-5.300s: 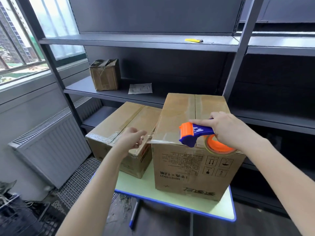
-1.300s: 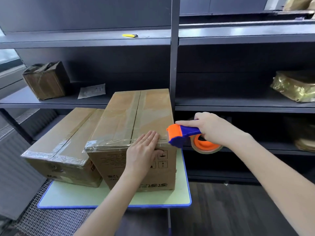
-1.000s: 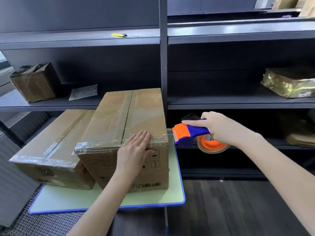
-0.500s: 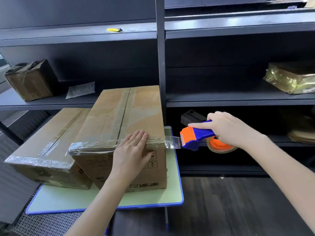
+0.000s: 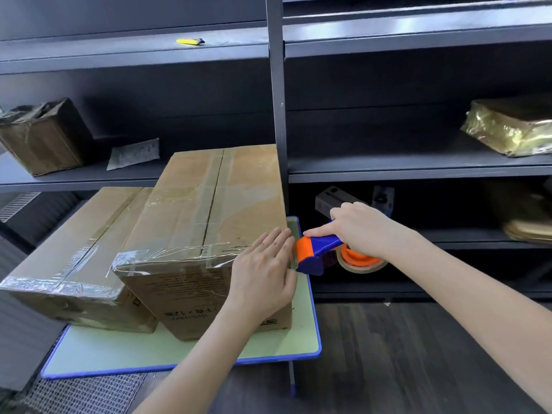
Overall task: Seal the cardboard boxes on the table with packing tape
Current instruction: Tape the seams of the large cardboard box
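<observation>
Two cardboard boxes stand on a small green table (image 5: 125, 354) with a blue rim. The taller box (image 5: 209, 222) on the right has clear tape along its top seam and a fresh strip across its near top edge. My left hand (image 5: 264, 277) lies flat with straight fingers on that box's near right corner, pressing the tape. My right hand (image 5: 363, 230) grips a blue and orange tape dispenser (image 5: 316, 255) just right of the corner, its orange roll hanging below. The lower box (image 5: 71, 252) on the left is taped along its seam and near edge.
Dark metal shelving stands behind the table, with an upright post (image 5: 276, 94) right behind the tall box. On the shelves lie a small worn box (image 5: 44, 135), a paper sheet (image 5: 134, 152), a yellow cutter (image 5: 189, 41) and a gold-wrapped parcel (image 5: 510, 127). Dark wood floor lies to the right.
My left hand slid right along the near edge to the box's corner. The dispenser came back in close against that corner, so the stretched length of tape is gone. The view shifted slightly.
</observation>
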Demonstrator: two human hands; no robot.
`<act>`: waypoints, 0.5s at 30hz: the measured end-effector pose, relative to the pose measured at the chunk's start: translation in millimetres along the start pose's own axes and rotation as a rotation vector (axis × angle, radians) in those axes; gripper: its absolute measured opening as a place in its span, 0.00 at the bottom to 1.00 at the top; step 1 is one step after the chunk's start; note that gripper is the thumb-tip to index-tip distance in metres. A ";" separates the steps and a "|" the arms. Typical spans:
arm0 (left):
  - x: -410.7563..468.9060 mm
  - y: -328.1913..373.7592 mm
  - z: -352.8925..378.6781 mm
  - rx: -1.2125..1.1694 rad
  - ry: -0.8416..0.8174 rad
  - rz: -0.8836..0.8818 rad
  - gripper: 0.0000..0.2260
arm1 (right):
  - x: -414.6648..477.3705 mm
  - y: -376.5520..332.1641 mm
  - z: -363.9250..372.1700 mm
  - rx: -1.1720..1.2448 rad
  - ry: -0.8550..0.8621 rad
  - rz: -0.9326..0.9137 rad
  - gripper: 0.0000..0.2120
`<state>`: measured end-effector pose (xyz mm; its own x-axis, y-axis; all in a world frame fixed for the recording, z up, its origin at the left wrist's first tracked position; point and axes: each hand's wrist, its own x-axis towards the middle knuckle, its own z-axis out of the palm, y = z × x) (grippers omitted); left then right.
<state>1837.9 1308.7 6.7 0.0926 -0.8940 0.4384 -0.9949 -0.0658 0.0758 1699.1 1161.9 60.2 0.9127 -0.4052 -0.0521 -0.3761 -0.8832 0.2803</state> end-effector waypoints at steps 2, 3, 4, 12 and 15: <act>0.0 0.9 0.6 -0.013 0.013 -0.010 0.23 | 4.1 -1.6 -3.3 -0.009 -0.007 -0.017 0.28; 0.4 1.8 0.9 -0.026 0.023 -0.019 0.23 | 6.3 -2.4 -4.3 -0.015 -0.004 -0.018 0.28; 0.9 2.5 1.2 -0.037 0.037 -0.027 0.22 | 8.9 -2.6 -4.2 -0.025 0.001 -0.019 0.27; 0.6 4.3 25.4 0.024 0.263 -0.078 0.12 | 7.3 -0.8 24.6 -0.070 -0.087 0.228 0.28; 6.5 11.0 41.1 0.043 0.343 -0.149 0.05 | 8.6 0.2 17.0 -0.029 0.059 0.426 0.33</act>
<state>1826.0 1283.9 -26.4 0.2366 -0.6734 0.7004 -0.9697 -0.2092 0.1265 1704.2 1154.3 43.5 0.6844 -0.7176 0.1289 -0.7177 -0.6322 0.2919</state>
